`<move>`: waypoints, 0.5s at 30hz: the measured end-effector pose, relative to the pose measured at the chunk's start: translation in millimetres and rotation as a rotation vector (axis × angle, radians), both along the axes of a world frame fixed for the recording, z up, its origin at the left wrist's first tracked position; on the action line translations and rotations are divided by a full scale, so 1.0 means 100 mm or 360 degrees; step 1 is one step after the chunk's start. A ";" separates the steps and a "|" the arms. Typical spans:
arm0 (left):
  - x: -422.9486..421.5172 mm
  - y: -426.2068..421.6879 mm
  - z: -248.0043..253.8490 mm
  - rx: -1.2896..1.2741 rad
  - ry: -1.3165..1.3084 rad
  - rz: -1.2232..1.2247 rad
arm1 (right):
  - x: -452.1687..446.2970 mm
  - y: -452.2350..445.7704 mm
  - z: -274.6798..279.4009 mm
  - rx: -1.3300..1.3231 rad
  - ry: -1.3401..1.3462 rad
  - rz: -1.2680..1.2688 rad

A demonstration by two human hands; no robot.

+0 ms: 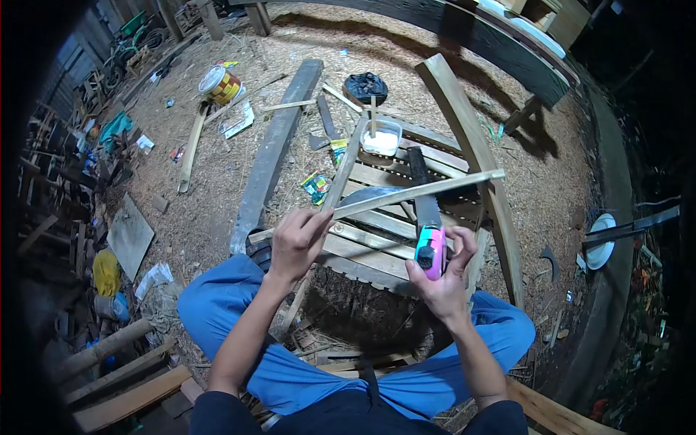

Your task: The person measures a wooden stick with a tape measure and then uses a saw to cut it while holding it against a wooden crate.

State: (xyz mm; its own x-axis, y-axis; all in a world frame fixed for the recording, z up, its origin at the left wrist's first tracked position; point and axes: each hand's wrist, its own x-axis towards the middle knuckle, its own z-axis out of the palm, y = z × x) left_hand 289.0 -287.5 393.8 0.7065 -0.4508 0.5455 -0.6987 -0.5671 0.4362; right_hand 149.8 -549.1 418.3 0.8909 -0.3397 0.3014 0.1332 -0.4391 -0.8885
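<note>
My left hand is closed around the near end of a thin wooden strip. The strip slants up to the right, its far end over a thick wooden beam; whether they touch I cannot tell. In my right hand is a pink and teal tape measure with a black part on its face. Below both hands is a slatted wooden platform. On it lies a dark-handled blade, partly hidden by the strip, and a curved grey blade.
A plastic tub of white material with a stick in it stands on the platform's far side. A long grey plank lies left. Beyond are a black plastic bag, a patterned bucket and a heavy raised beam. Wood shavings cover the ground.
</note>
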 end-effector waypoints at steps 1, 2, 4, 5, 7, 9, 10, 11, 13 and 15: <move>0.02 0.05 0.00 -0.0077 0.0026 0.0026 | 0.07 0.00 -0.01 -0.0147 -0.0076 -0.0042; 0.03 0.10 0.01 -0.0155 0.0052 0.0045 | 0.10 0.01 -0.01 -0.0142 -0.0077 -0.0038; 0.06 0.25 0.03 -0.0178 0.0074 0.0063 | 0.14 0.08 0.06 -0.0254 0.0063 -0.0021; 0.08 0.32 0.04 -0.0208 0.0093 0.0082 | 0.15 0.10 0.06 -0.0259 0.0061 -0.0017; 0.10 0.42 0.10 -0.0220 0.0077 0.0137 | 0.22 0.18 0.08 -0.0577 -0.0096 0.0093; 0.08 0.54 0.13 -0.0291 0.0245 0.0286 | 0.28 0.26 0.10 -0.0680 -0.0065 0.0139; 0.10 0.62 0.07 -0.0367 0.0286 0.0297 | 0.31 0.28 0.08 -0.0746 -0.0045 0.0179; 0.10 0.71 0.01 -0.0373 0.0288 0.0317 | 0.34 0.30 0.05 -0.0812 -0.0029 0.0215; 0.12 0.87 -0.07 -0.0353 0.0379 0.0410 | 0.42 0.36 -0.11 -0.0830 -0.0014 0.0276; 0.09 1.02 -0.12 -0.0437 0.0453 0.0466 | 0.47 0.48 -0.23 -0.0566 0.0141 0.0284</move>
State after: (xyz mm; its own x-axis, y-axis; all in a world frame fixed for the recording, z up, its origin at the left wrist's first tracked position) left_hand 297.6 -185.7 381.6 0.9203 -0.0778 0.3833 -0.3586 -0.5593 0.7474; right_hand 196.6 -501.0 395.2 0.9543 -0.0661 0.2916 0.1646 -0.6981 -0.6968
